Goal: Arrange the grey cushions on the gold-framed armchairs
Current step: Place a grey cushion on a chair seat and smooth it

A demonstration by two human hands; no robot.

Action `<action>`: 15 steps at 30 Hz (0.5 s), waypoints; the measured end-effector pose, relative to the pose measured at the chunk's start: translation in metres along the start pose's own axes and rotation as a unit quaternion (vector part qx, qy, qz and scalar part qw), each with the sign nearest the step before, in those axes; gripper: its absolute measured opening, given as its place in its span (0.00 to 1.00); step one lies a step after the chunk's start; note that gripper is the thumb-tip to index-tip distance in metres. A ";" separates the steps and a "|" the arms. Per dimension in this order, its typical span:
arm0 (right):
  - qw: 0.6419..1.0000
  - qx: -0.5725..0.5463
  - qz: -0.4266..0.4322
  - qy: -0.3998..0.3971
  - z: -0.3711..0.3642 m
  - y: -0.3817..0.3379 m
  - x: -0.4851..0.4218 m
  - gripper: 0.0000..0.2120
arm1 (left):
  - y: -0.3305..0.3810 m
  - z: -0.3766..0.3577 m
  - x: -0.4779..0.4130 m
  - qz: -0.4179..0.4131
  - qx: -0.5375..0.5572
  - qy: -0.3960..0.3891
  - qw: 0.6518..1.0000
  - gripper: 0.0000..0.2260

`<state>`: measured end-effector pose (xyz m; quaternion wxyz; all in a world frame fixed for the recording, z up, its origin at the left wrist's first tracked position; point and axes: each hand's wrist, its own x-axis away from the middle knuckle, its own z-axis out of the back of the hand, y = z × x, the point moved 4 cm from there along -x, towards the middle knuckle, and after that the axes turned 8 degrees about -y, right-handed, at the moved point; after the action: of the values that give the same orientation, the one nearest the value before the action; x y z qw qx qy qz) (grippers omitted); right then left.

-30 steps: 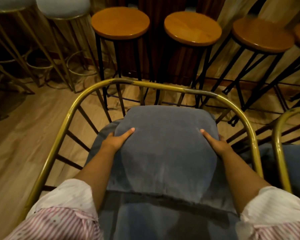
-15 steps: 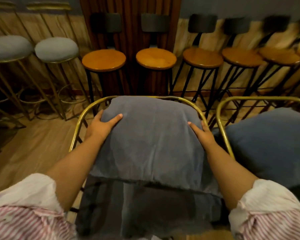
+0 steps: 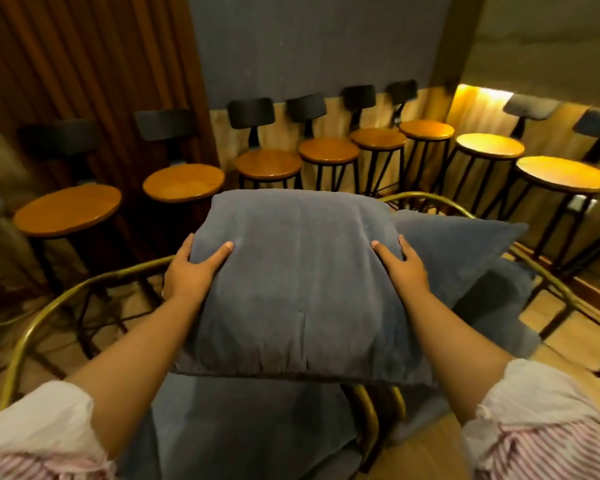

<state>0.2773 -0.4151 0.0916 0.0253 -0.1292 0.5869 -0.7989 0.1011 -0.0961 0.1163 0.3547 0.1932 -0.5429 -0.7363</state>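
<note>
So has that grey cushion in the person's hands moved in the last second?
Yes. The grey cushion has come up off the seat: its top edge now stands above the gold frame of the armchair it leaned inside before.

Bare forearms; sleeves [image 3: 42, 441] pushed up, white cuffs w/ red-white stripes, at lower left & lower right corners.
</note>
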 end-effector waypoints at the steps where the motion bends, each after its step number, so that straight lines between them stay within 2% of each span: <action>1: 1.000 0.004 0.002 0.009 0.020 0.000 -0.008 0.41 | 0.007 -0.021 -0.003 -0.006 0.005 -0.007 1.000 0.44; 9: 0.997 0.059 0.006 0.041 0.146 -0.005 -0.116 0.42 | 0.052 -0.184 -0.031 -0.014 0.053 -0.030 0.998 0.39; 15: 0.990 0.132 0.038 0.018 0.193 -0.021 -0.216 0.41 | 0.053 -0.278 -0.066 0.020 0.097 -0.018 0.995 0.38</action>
<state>0.5336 -0.5469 0.1267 0.0622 -0.0881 0.4809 -0.8701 0.3483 -0.2400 0.0665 0.3385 0.2027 -0.6221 -0.6762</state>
